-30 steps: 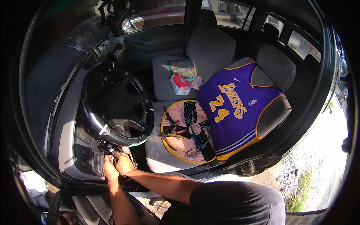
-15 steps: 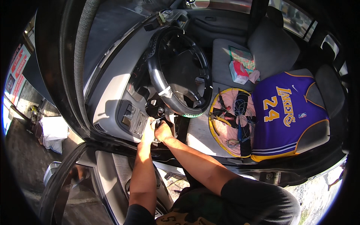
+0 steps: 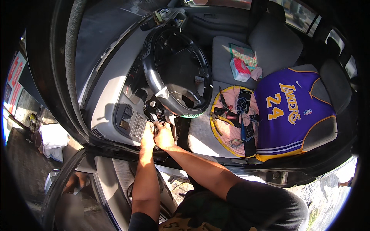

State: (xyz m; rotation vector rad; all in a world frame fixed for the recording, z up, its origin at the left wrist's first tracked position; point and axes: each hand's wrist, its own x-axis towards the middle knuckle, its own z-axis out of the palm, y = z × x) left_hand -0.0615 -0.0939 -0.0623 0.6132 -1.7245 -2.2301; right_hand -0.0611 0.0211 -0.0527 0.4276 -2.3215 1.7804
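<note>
Both of my hands are close together at the opened lower dashboard [image 3: 111,113], just below the steering wheel [image 3: 149,71]. My left hand [image 3: 148,135] is closed at the dashboard's edge beside the air vent [image 3: 136,129], its fingertips reaching into the dark gap. Beside it, my right hand [image 3: 164,137] has its fingers curled and pressed together, nearly touching the left. Whatever lies between the fingers is too small and hidden to name. Exposed dark parts [image 3: 155,109] of the steering column show just beyond the fingertips.
On the driver's seat [image 3: 198,133] lies a round yellow-rimmed pink sunshade [image 3: 227,138] bearing wires and pliers [image 3: 222,119]. A purple jersey [image 3: 269,136] covers the backrest. A tissue box [image 3: 241,72] sits on the far seat. The open door [image 3: 111,173] stands beside my left arm.
My right hand has shifted slightly left and its fingers now sit more forward, closer to my left hand. The whole view has moved a little, so the car interior appears further left.
</note>
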